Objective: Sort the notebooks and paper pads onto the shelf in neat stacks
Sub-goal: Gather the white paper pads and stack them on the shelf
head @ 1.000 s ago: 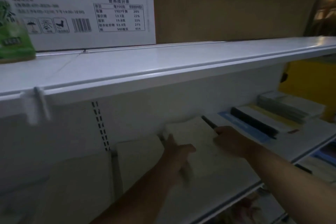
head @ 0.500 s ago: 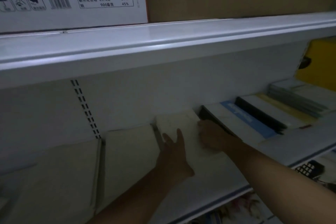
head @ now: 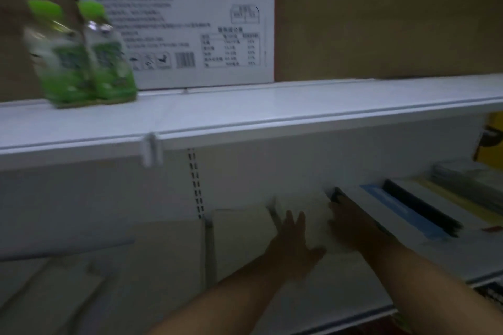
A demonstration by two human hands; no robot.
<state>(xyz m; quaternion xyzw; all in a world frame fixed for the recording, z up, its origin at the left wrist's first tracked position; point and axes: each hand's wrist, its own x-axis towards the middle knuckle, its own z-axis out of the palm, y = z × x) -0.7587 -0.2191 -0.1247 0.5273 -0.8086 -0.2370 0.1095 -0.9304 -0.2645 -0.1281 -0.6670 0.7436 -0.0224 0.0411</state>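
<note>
Fingers (head: pixel 289 221) of the left hand (head: pixel 294 246) lay straight and spread, flat on the near-left part of the pale pad (head: pixel 313 205), pressing, not gripping. Across from them, on the pad's right side, sat the right hand (head: pixel 351 226), its fingertips up against a dark spine. It was too blurred and dim to say whether they curled round the pad's edge or simply pushed at it.

So the pad lay down on the shelf (head: pixel 340 296), caught between the two hands, its far edge just beyond the fingertips near the back wall. Just left of the left fingers, a neighbouring pad (head: pixel 239 234) lay flat, a narrow gap apart. Right of the right hand's fingers ran the blue-edged notebook (head: pixel 392 205), then a black-spined notebook (head: pixel 419 208) beyond it. High above the fingers, on the upper shelf (head: pixel 299 106), stood two green bottles (head: pixel 81 54) and a labelled carton (head: pixel 177 22), no part of this job.

By my reading, the step in hand was squaring up: the pad was down and being nudged true. The next move would call for a light sideways push to line its edges with its neighbours, then both hands lifting off cleanly without dragging it askew.
</note>
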